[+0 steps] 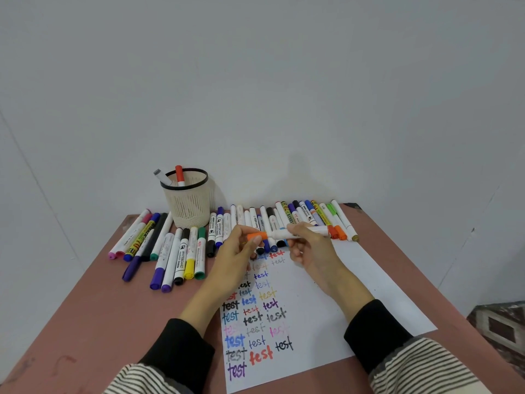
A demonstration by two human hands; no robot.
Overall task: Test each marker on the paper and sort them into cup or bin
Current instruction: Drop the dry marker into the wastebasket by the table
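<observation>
While my left hand [241,251] pinches the orange cap [257,236], my right hand [305,245] grips the white marker [301,232] above the paper [326,294], right of the cup [189,201].

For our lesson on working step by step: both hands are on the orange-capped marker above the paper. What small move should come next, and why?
Probably pull the orange cap off. The left hand pinches it while the right hand grips the white marker barrel; no tip shows, and the paper has bare space for a test stroke.
</observation>
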